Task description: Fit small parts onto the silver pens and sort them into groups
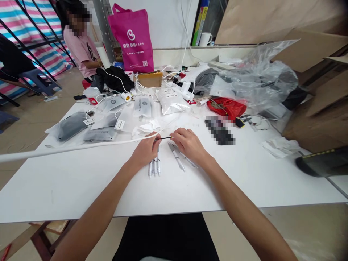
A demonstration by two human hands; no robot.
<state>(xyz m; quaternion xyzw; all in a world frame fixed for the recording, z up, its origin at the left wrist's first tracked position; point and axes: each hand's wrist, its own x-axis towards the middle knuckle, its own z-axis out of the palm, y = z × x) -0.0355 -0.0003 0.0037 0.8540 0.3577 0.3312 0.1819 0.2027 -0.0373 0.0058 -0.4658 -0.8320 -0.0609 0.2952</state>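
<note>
Between my two hands runs a thin black stick (165, 137), held level just above the white table (89, 181). My left hand (148, 148) pinches its left end, and my right hand (187, 143) pinches the other; the fingers cover both ends, so I cannot tell exactly what kind of thing it is. Below my left hand, several silver-and-white pens (154, 168) lie side by side, their upper parts hidden under the fingers. Another silver-and-white pen (177, 157) lies slanted beside my right hand, with one more partly beneath that hand.
A white cable (67, 149) crosses on the left. Behind lie plastic-bagged grey items (100, 134), a white packet (171, 99), a red bag (227, 108) and a blurred dark object (219, 130). A magenta bag (133, 40) stands at the back. Another person (81, 47) sits far left.
</note>
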